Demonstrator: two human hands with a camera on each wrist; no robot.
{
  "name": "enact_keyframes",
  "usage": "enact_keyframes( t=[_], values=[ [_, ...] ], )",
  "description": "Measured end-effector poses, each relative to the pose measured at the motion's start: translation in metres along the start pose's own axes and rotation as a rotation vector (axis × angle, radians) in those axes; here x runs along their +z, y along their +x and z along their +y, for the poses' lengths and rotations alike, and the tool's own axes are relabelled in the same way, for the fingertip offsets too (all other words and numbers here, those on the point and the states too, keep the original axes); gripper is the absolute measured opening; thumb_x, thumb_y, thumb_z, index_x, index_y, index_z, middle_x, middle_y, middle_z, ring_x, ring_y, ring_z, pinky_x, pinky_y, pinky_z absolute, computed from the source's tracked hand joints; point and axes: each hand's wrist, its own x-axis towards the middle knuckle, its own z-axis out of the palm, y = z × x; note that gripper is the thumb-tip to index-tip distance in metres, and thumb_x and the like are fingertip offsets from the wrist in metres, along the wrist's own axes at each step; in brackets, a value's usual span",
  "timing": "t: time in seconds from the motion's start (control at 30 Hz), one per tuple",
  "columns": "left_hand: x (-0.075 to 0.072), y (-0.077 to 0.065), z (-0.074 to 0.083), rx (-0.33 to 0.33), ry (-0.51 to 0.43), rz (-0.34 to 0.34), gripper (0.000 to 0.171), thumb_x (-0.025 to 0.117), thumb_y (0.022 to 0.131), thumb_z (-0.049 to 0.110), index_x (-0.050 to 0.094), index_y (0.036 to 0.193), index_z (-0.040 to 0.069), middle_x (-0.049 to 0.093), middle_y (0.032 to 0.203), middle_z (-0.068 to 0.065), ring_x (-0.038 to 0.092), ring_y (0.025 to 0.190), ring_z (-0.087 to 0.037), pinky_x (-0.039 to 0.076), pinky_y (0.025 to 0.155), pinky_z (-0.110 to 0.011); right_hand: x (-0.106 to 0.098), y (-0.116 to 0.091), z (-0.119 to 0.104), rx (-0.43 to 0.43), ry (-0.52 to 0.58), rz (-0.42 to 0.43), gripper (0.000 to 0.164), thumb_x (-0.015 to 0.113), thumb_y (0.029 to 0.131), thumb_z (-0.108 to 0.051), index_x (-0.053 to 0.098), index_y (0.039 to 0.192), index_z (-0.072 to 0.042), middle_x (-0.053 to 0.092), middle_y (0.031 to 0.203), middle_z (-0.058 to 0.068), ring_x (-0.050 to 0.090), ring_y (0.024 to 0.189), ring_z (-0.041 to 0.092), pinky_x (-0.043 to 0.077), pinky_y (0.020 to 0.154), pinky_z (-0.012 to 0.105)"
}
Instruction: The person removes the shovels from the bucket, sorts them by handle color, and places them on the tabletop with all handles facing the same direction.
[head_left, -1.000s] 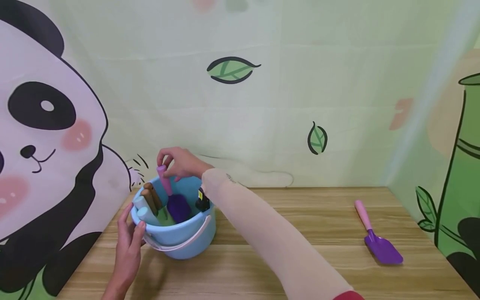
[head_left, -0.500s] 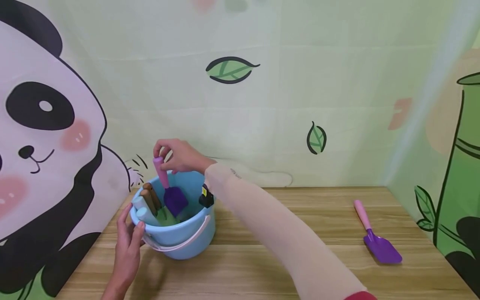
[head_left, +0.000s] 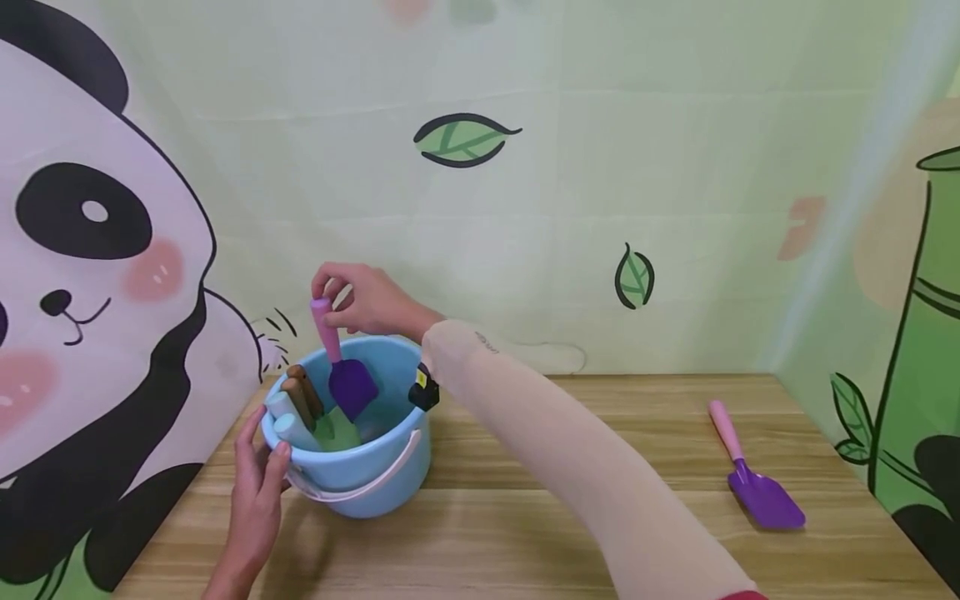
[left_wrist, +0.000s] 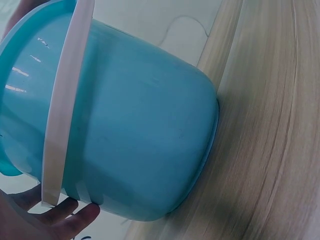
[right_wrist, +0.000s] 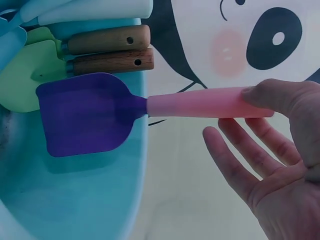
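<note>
My right hand (head_left: 375, 304) pinches the top of the pink handle of a purple-bladed toy shovel (head_left: 352, 387). In the right wrist view the shovel's blade (right_wrist: 90, 114) hangs within the bucket's opening. My left hand (head_left: 255, 492) holds the left side of the light blue bucket (head_left: 375, 483), its thumb near the rim. The left wrist view has several of its fingers (left_wrist: 75, 220) against the bucket's outer wall. Inside the bucket lean two light blue handles (head_left: 292, 429), two wooden-handled tools (right_wrist: 110, 40) and green blades (right_wrist: 27, 75).
Another purple shovel (head_left: 765, 500) with a pink handle lies on the wooden table (head_left: 540, 542) at right. The bucket's pale handle (head_left: 375, 479) hangs down its front. A fabric backdrop (head_left: 540, 250) with a panda print stands behind the table. A black wrist camera (head_left: 424, 388) sits below my right wrist.
My right hand has risen with the shovel in its fingers, lifting the blade higher in the bucket and exposing more of the green piece. The left hand and bucket stay in place.
</note>
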Motion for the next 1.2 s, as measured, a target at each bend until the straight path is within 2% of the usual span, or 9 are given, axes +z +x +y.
enact_keyframes(
  t=[0.3,0.67,0.83,1.07,1.2],
  values=[
    [0.002,0.0,0.0,-0.002,-0.042,0.006,0.061,0.041,0.111,0.026,0.012,0.165,0.03,0.023,0.166,-0.017,0.029,0.145,-0.042,0.049,0.081,-0.012,-0.01,-0.004,-0.007,-0.072,-0.029,0.114,0.026,0.073,0.095,-0.009,0.061,0.117,-0.016,0.066,0.114,0.004,0.068,0.094,0.011,0.055,0.077,0.018],
    [0.001,0.001,0.002,0.0,-0.024,0.007,0.06,0.042,0.111,0.027,0.013,0.164,0.034,0.024,0.166,-0.011,0.036,0.141,-0.037,0.049,0.082,-0.013,-0.027,-0.014,-0.014,-0.145,-0.051,0.219,0.031,0.073,0.094,-0.01,0.061,0.122,-0.013,0.067,0.115,0.004,0.066,0.1,0.014,0.054,0.081,0.019],
    [0.002,0.001,0.004,-0.004,-0.018,0.003,0.06,0.042,0.111,0.029,0.014,0.163,0.036,0.024,0.167,-0.008,0.036,0.142,-0.037,0.049,0.084,-0.015,-0.035,-0.017,-0.016,-0.168,-0.054,0.253,0.032,0.073,0.094,-0.012,0.06,0.124,-0.013,0.066,0.117,0.004,0.066,0.101,0.015,0.055,0.081,0.02],
    [0.002,-0.001,0.003,-0.002,0.061,0.001,0.06,0.039,0.112,0.033,0.009,0.164,0.037,0.023,0.167,-0.009,0.036,0.144,-0.041,0.05,0.087,-0.023,-0.045,-0.021,-0.016,-0.183,-0.049,0.283,0.031,0.071,0.095,-0.013,0.061,0.124,-0.013,0.067,0.115,0.004,0.067,0.098,0.016,0.056,0.079,0.023],
    [0.001,-0.001,0.003,0.002,0.045,0.002,0.06,0.04,0.112,0.032,0.01,0.164,0.036,0.023,0.167,-0.008,0.035,0.144,-0.041,0.051,0.089,-0.025,-0.049,-0.024,-0.015,-0.176,-0.034,0.295,0.031,0.072,0.095,-0.013,0.061,0.124,-0.013,0.067,0.116,0.004,0.067,0.098,0.016,0.056,0.078,0.024]
  ],
)
